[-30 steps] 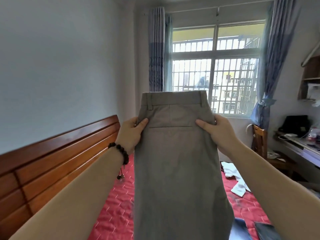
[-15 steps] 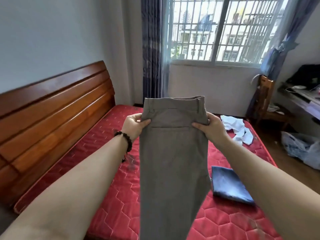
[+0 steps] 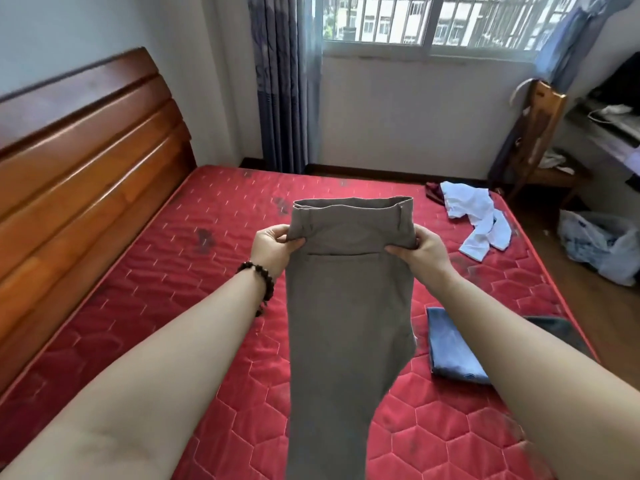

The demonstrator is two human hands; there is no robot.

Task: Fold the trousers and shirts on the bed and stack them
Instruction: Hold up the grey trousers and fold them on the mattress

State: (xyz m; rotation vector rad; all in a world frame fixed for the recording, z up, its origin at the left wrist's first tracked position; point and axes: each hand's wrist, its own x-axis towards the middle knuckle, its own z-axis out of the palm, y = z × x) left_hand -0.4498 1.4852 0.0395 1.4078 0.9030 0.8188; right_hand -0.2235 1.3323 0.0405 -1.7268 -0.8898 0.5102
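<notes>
Grey trousers [image 3: 349,306] held up over the bed [image 3: 214,258], waistband uppermost and tipped away from the camera, back pocket slit facing the camera, legs hanging down out of the lower edge of the view. Left hand [image 3: 272,249] at the left edge of the trousers just below the waistband, fingers [image 3: 292,242] pinching the cloth, thumb on the near face. Right hand [image 3: 424,249] at the right edge at the same height, fingers [image 3: 398,251] likewise pinching the cloth. Dark bead bracelet [image 3: 259,277] on the left wrist. Both forearms extended, bare.

Bed covered in red quilted hexagon pattern, several dark smudges across it. Wooden headboard [image 3: 86,161] along the bed's left side. Folded blue garment [image 3: 450,344] flat on the bed, just right of the hanging trousers, partly hidden by the right forearm. Dark item at the bed's right edge beyond the blue garment; kind not discernible. Crumpled white shirt [image 3: 474,216] on the far right part of the bed, well apart from the trousers, a dark red cloth [image 3: 433,191] touching its far end.

Beyond the bed: blue curtain [image 3: 280,81] and barred window [image 3: 433,19]. Right of the bed: wooden chair [image 3: 538,133], pale plastic bag [image 3: 599,244] on the floor.
</notes>
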